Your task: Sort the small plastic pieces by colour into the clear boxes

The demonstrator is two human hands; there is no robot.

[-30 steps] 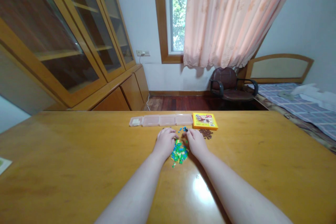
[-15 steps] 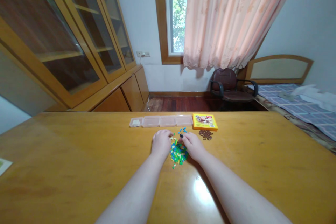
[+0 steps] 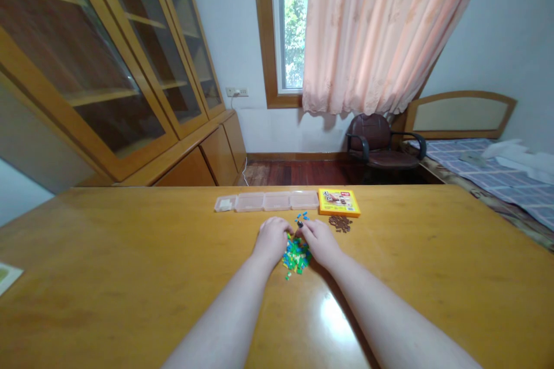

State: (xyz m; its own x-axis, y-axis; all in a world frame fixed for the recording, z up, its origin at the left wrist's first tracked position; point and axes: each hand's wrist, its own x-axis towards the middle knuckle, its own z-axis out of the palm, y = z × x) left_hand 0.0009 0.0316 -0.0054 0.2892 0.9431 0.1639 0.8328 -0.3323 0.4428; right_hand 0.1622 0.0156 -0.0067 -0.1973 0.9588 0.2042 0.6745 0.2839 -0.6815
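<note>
A small heap of green, blue, yellow and cream toy building bricks point(image 3: 297, 258) lies on the wooden table point(image 3: 142, 277). At its left edge rests my left hand point(image 3: 272, 241), fingers curled in and tips at the far side of the heap. My right hand point(image 3: 321, 242) is bent over the right edge, thumb and fingers drawn together; a small dark thing shows at its fingertips, too small to name. The two hands' fingertips almost meet. Whatever either hand pinches is hidden. Just beyond are several loose blue bricks point(image 3: 303, 216).
Clear plastic trays point(image 3: 277, 201) stand in a row toward the table's far edge, the leftmost holding something pale. Beside them lies a yellow box point(image 3: 339, 203), with a pile of brown bricks point(image 3: 340, 223) in front. An office chair point(image 3: 381, 141) stands past the table.
My left hand has moved right, closer to my right hand, and its fingers now cover the far-left loose bricks. The right hand stays nearly in place.
</note>
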